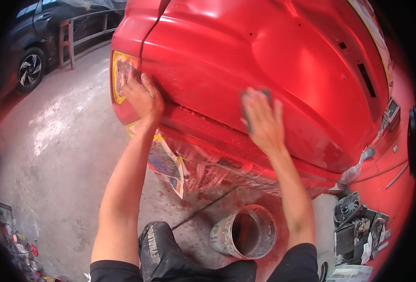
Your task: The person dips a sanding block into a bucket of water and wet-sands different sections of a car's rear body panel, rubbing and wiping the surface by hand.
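Note:
A red car body panel (208, 56) fills the upper middle of the head view, with water drops along its lower seam. My left hand (143, 96) rests with fingers spread on the panel's left corner, partly over a light opening covered with newspaper and yellow masking tape (118, 89). Under the fingers of my right hand (265, 120) is a dark grey sanding pad (247, 113), held flat against the panel right of centre. The hand covers most of the pad and is slightly blurred.
Newspaper masking (168, 162) hangs below the bumper. A bucket of dark liquid (226, 235) stands on the floor by my legs. Car parts (353, 230) are piled at right. A metal stand (68, 44) and a dark car (34, 28) are at upper left.

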Motion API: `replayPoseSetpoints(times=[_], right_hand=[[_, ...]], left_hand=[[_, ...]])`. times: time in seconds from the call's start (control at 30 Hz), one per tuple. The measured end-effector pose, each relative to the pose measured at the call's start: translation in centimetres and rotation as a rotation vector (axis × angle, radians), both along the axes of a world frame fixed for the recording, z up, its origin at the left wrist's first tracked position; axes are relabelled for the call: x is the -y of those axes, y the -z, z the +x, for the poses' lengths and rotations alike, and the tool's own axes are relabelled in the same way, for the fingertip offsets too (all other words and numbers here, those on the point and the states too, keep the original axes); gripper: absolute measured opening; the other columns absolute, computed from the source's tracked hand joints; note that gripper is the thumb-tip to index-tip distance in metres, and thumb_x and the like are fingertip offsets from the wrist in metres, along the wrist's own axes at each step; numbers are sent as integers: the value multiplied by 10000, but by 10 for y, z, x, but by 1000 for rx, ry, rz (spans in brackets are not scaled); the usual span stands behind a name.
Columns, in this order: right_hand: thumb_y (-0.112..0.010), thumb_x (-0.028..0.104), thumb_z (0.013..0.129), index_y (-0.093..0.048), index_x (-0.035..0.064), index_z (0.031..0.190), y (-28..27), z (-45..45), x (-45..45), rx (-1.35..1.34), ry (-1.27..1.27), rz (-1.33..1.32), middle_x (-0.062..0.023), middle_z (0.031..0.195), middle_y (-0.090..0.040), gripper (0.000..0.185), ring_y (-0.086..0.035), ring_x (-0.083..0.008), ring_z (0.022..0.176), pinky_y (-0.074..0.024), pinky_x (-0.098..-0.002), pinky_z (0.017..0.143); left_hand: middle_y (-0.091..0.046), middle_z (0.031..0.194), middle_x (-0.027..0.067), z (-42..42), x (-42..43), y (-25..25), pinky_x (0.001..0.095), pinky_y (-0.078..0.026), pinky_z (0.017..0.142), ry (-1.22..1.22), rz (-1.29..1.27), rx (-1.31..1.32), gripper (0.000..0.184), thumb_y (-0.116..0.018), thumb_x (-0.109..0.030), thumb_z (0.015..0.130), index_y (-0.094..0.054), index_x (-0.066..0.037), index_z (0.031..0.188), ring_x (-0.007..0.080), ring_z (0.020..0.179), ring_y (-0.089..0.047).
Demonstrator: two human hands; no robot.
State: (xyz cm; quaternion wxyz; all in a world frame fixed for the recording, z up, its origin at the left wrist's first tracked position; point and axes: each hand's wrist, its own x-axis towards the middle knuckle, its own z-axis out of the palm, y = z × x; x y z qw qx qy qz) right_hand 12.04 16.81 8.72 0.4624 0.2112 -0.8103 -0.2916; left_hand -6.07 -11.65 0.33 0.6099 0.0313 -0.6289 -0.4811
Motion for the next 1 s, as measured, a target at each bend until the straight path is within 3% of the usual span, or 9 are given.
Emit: replayPoseSetpoints(times=[0.13,0.27,0.33,0.47,0.5,0.57,0.67,0.83,1.0], right_hand=[[-769,346,851,-470,55,1530,29,17,-28,-29,47,-107,-104,1629,-434,797,-361,-292,1530,-160,-635,1222],[-616,293,938,-466,12,1524,2,-60,110,81,-161,-71,-120,1614,-438,668,-373,-284,1505,-280,-568,1219],[-589,324,967,-444,46,1548,0,-79,143,-9,-142,-56,-87,1649,-392,660,-374,-252,1510,-254,-563,1232],[-561,235,961,-454,89,1556,-13,-20,44,74,-48,165,-51,1653,-402,621,-363,-183,1525,-221,-534,1258],[-522,196,967,-463,117,1555,-4,0,0,42,6,189,-13,1655,-401,595,-355,-178,1531,-232,-529,1258],[-491,158,971,-477,144,1550,14,25,-51,7,65,206,24,1649,-414,579,-357,-176,1533,-246,-527,1254],[-507,175,965,-497,134,1537,29,26,-43,35,40,129,13,1644,-424,574,-364,-187,1528,-249,-540,1247],[-460,174,968,-465,103,1553,26,-51,102,23,-57,51,-4,1686,-346,590,-302,-172,1550,-219,-526,1265],[-459,158,971,-448,117,1565,20,4,1,116,-39,177,41,1685,-346,595,-326,-143,1545,-217,-488,1279]], left_hand=[[-464,1449,292,-5,0,1,501,-309,1178,-6,6,6,423,-515,-232,1080,-518,71,1375,424,1400,-398],[-481,1441,289,-2,1,2,501,-317,1167,18,-22,-2,420,-504,-236,1084,-519,68,1374,424,1375,-422],[-497,1427,288,-8,5,2,502,-323,1160,-24,-70,-2,425,-496,-242,1088,-517,69,1377,427,1357,-437],[-520,1399,290,-12,3,8,497,-338,1144,13,-41,36,452,-481,-260,1095,-502,74,1399,429,1332,-453],[-437,1499,303,-6,4,4,535,-259,1196,131,0,48,425,-503,-199,1071,-494,93,1381,433,1423,-368],[-484,1422,297,-7,2,5,503,-314,1160,59,-36,15,448,-488,-244,1089,-492,81,1398,433,1352,-428],[-486,1416,299,-5,4,7,503,-314,1161,62,-38,25,456,-492,-257,1089,-497,83,1393,434,1349,-431],[-470,1456,307,-13,5,7,539,-284,1173,84,-14,37,451,-522,-217,1069,-495,99,1389,434,1395,-396],[-525,1405,278,-8,2,8,491,-345,1131,19,-32,36,459,-491,-286,1090,-511,59,1392,416,1311,-465]])
